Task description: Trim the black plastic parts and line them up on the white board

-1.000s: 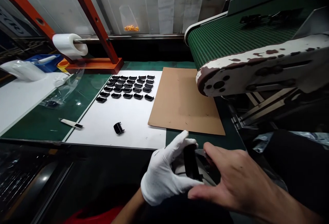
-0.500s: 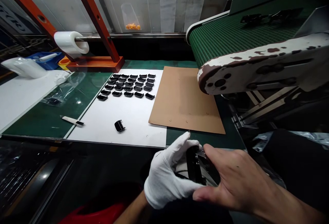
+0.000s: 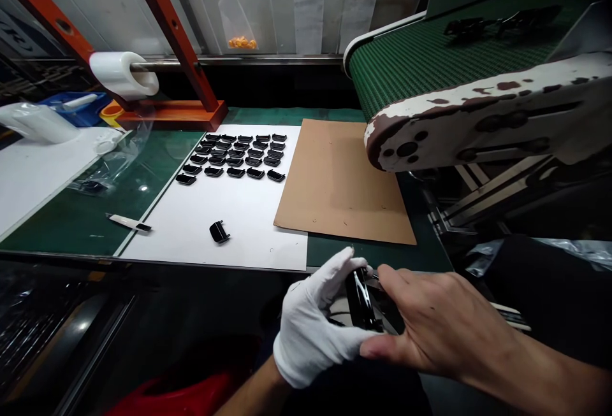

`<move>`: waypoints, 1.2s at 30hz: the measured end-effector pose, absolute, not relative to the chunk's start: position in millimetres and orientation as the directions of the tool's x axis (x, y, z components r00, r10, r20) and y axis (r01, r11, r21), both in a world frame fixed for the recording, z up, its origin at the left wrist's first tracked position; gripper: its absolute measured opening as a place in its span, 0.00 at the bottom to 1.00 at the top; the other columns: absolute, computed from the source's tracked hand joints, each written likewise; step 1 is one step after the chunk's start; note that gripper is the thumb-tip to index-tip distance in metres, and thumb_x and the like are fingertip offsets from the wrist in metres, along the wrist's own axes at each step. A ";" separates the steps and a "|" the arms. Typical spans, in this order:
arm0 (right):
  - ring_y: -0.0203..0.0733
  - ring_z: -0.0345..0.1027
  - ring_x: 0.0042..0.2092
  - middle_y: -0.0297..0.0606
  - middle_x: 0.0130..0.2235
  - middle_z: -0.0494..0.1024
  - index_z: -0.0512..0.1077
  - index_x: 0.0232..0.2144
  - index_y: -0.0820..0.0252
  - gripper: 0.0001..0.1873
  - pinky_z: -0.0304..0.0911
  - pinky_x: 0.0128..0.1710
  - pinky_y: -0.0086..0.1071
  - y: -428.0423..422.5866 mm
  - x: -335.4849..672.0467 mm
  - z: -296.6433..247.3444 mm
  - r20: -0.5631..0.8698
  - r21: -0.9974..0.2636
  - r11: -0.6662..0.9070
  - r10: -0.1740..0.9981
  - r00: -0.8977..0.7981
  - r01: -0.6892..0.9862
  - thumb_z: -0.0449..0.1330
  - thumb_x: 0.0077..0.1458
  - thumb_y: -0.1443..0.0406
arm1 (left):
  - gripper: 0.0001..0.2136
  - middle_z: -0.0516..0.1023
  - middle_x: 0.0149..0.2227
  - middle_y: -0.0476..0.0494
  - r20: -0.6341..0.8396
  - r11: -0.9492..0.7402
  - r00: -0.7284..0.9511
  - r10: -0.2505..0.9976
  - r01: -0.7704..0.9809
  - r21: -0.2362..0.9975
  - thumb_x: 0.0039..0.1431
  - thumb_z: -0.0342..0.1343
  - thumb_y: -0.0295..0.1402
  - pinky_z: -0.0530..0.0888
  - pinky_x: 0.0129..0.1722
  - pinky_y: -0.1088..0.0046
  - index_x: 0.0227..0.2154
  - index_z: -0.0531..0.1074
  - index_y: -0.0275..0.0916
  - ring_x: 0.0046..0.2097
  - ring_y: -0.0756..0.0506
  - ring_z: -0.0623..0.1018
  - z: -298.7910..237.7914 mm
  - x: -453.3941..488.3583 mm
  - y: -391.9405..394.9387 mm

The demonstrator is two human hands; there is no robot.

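The left hand (image 3: 310, 320), in a white cotton glove, curls inward, just beside the bare right hand (image 3: 430, 320), whose fingers spread and reach toward it. The right forearm (image 3: 540, 378) comes in low from the right, the left forearm (image 3: 253, 390) from below.

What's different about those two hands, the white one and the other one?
The left hand wears a white glove, but the right hand is bare. The left hand curls around the shiny black piece, while the right hand reaches in from the side, spread wide. Both hands are at that same black piece.
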State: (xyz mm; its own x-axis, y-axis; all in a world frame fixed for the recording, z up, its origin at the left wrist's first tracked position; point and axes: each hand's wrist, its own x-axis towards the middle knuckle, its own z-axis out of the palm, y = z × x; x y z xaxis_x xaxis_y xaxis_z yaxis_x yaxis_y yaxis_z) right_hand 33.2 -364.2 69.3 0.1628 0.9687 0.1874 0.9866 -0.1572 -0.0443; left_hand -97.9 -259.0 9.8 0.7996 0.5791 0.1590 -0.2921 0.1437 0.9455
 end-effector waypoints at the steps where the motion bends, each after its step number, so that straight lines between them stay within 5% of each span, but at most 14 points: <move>1: 0.45 0.66 0.15 0.33 0.15 0.68 0.63 0.23 0.58 0.38 0.38 0.17 0.32 -364.1 33.9 69.5 0.188 -0.033 -0.157 0.969 0.160 0.987 0.30 0.51 0.36 | 0.38 0.76 0.50 0.45 0.148 0.161 0.804 0.576 -0.289 0.944 0.36 0.72 0.32 0.76 0.49 0.71 0.55 0.66 0.49 0.49 0.40 0.77 8.6 -97.6 -259.6; 11: 0.44 0.66 0.15 0.35 0.15 0.69 0.63 0.21 0.58 0.39 0.34 0.18 0.33 -366.1 39.3 64.5 0.117 0.030 -0.144 0.983 0.139 0.989 0.29 0.52 0.37 | 0.37 0.76 0.50 0.43 0.061 0.289 0.799 0.598 -0.287 0.913 0.35 0.73 0.32 0.77 0.49 0.72 0.53 0.69 0.47 0.49 0.40 0.77 1.5 -93.1 -266.6; 36: 0.39 0.64 0.16 0.34 0.15 0.69 0.65 0.20 0.59 0.37 0.36 0.18 0.33 -364.9 33.1 55.8 0.209 -0.023 -0.147 0.967 0.149 0.989 0.30 0.59 0.44 | 0.35 0.76 0.49 0.37 -0.011 0.386 0.773 0.634 -0.304 0.871 0.36 0.72 0.36 0.77 0.49 0.67 0.51 0.70 0.40 0.49 0.37 0.77 0.8 -88.2 -266.1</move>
State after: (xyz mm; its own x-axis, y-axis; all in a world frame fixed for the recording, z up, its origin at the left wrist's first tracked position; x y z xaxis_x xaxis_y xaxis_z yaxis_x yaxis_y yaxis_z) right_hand 33.1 -364.9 55.8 0.1486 0.9666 0.2089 0.9889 -0.1470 -0.0233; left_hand -88.2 -266.1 0.8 0.7733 0.6339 -0.0112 -0.3041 0.3864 0.8708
